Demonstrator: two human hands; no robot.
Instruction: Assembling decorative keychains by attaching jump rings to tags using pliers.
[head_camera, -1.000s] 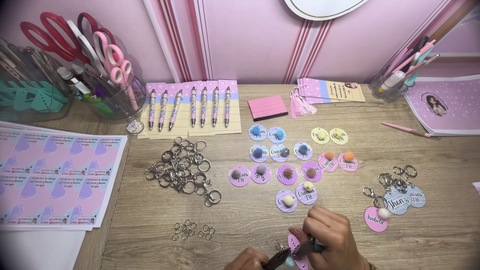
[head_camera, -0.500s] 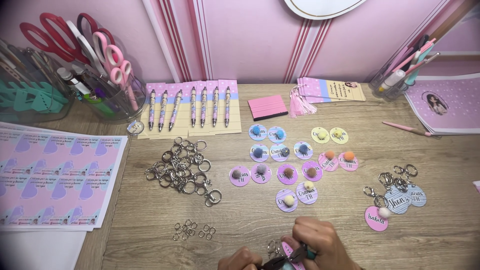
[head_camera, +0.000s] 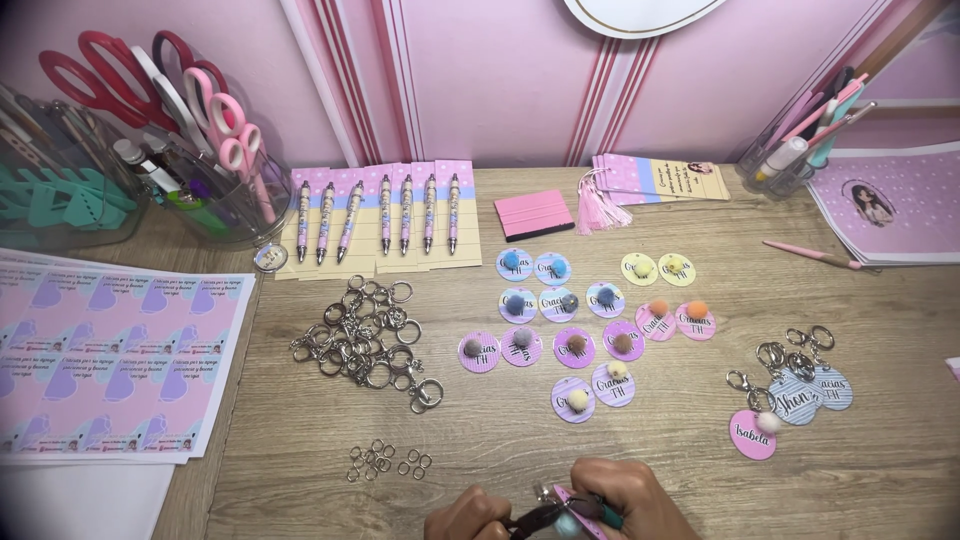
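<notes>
Scissors (head_camera: 215, 110) upright in clear cup (head_camera: 225, 215)

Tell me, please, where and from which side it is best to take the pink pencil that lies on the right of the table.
Grip the pink pencil at mid-shaft, coming from above with fingers across it. It lies flat and slim on the wooden table, with bare wood on both sides; the booklet sits just beyond it.

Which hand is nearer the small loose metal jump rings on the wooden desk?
Left. The left hand sits just right of and below the small loose metal jump rings; the right hand is farther right, beyond the left.
</notes>
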